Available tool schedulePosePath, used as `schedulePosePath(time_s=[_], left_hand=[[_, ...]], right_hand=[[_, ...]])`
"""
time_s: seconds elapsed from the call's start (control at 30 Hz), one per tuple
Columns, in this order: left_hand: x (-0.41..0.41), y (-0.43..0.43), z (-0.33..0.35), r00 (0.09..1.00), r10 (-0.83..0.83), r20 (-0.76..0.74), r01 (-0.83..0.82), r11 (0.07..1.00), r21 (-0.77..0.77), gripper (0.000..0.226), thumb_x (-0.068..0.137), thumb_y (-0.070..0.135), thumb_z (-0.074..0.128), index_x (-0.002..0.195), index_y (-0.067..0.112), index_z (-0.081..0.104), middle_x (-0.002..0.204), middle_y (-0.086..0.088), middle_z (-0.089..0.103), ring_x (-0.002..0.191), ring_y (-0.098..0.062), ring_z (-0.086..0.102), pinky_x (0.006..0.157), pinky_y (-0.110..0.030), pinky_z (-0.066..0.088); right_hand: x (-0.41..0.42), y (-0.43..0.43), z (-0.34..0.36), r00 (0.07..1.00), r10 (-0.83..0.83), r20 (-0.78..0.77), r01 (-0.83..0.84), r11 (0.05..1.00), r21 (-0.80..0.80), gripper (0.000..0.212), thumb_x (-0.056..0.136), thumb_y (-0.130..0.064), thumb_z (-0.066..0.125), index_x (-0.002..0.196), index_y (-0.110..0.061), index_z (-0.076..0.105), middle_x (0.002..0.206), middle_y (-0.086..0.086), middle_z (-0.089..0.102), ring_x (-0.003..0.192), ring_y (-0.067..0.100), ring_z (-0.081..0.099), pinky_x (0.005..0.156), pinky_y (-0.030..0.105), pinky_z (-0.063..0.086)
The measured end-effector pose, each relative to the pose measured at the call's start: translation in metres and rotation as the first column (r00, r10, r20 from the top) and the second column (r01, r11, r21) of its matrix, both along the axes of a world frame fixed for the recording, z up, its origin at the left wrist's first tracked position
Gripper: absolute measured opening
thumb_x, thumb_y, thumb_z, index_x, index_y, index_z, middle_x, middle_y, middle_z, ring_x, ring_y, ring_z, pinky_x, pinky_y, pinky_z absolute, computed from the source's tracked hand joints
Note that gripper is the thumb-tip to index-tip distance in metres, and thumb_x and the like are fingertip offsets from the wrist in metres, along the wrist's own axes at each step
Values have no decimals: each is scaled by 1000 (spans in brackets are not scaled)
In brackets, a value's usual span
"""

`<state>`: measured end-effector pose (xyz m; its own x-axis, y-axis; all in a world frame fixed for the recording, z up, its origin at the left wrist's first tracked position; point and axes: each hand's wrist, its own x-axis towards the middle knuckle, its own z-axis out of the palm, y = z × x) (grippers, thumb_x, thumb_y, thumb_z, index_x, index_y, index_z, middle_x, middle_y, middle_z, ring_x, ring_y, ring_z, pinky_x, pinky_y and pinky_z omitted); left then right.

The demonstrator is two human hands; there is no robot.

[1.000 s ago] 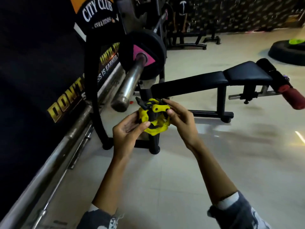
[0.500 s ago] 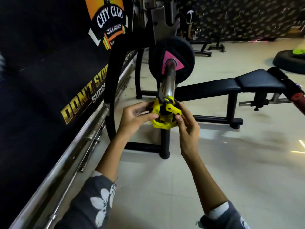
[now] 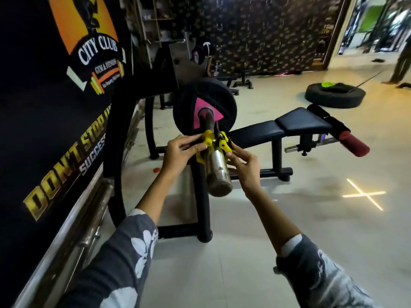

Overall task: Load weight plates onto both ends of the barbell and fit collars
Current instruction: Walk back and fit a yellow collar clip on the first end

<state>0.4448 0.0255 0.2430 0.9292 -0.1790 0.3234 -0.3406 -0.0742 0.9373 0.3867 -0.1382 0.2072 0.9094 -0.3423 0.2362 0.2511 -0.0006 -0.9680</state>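
Gripping a yellow collar (image 3: 212, 145) ringing the bar (image 3: 216, 168) — left hand (image 3: 181, 152) and right hand (image 3: 243, 163) pinching its sides, lever seemingly raised, black plate (image 3: 204, 107) sitting just beyond.

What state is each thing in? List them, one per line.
Yellow collar: around the barbell sleeve, short of the plate, lever up.
Barbell sleeve: racked, its bare end sticking out past the collar.
Weight plate: loaded on the sleeve.
Left hand: gripping the collar.
Right hand: gripping the collar.
Bench: unoccupied.
Tyre: flat on the floor.
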Motion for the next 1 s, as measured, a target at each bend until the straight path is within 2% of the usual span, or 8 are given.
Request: schedulePosePath(time_s=[0.27, 0.37, 0.47, 0.57, 0.67, 0.73, 0.87, 1.0], left_hand=[[115, -24, 6, 983, 129, 132, -160, 952, 260, 34, 83, 21, 67, 114, 7, 64, 115, -6, 65, 110, -15, 58, 88, -15, 41], [145, -29, 9, 974, 170, 152, -209, 934, 291, 35, 82, 18, 68, 114, 5, 64, 112, -10, 67, 105, -17, 61, 85, -16, 43], [157, -26, 16, 943, 224, 247, -297, 902, 314, 55, 70, 22, 78, 119, 9, 58, 105, -8, 60, 96, -18, 56, 83, -33, 48], [162, -24, 35, 828, 170, 534, -472, 726, 501, 86, 61, 33, 83, 134, 11, 41, 131, -14, 43, 122, -27, 39, 102, -39, 34], [164, -27, 58, 847, 34, 530, -417, 660, 624, 119, 58, 32, 85, 147, 14, 8, 155, -10, 13, 142, -23, 12, 114, -35, 12], [168, -29, 65, 908, -30, 417, -298, 653, 697, 119, 60, 30, 84, 148, 18, 4, 158, -2, 6, 143, -17, 7, 114, -32, 10], [169, -27, 67, 922, -18, 387, -277, 668, 690, 113, 60, 27, 84, 148, 21, 12, 156, 1, 14, 142, -16, 15, 113, -32, 17], [170, -25, 63, 917, -21, 399, -274, 693, 667, 112, 60, 27, 85, 147, 20, 14, 156, 0, 16, 142, -17, 17, 113, -36, 21]], right_hand=[[135, -17, 9, 999, -31, -42, 28, 997, -71, 34, 86, -14, 60, 120, -19, 60, 94, 8, 72, 88, 27, 68, 84, 51, 55], [170, -26, 8, 999, -37, -33, 35, 998, -54, 34, 84, -14, 64, 117, -20, 63, 95, 8, 73, 91, 26, 69, 86, 48, 55], [176, -31, -2, 997, 75, 26, -75, 997, 13, 34, 84, -11, 64, 118, -15, 62, 97, 16, 71, 88, 31, 68, 82, 46, 56], [178, -35, -4, 984, 158, 79, -163, 985, 62, 32, 85, -6, 61, 116, -13, 61, 95, 15, 70, 83, 23, 69, 75, 36, 58], [171, -39, 7, 968, 238, 84, -247, 963, 112, 25, 89, -10, 55, 114, -13, 61, 91, 9, 69, 73, 12, 70, 64, 22, 57], [167, -40, 15, 972, 234, -7, -230, 961, 152, 30, 92, -26, 50, 112, -8, 63, 88, 7, 69, 68, 10, 70, 58, 18, 54], [174, -33, 36, 867, 331, -373, -267, 939, 215, 85, 71, -77, 34, 114, -9, 63, 102, 12, 68, 85, 20, 67, 59, 28, 53], [181, -31, 56, 768, 448, -457, -352, 892, 284, 83, 74, -76, 40, 120, -10, 58, 105, 14, 66, 91, 25, 65, 68, 35, 53]])
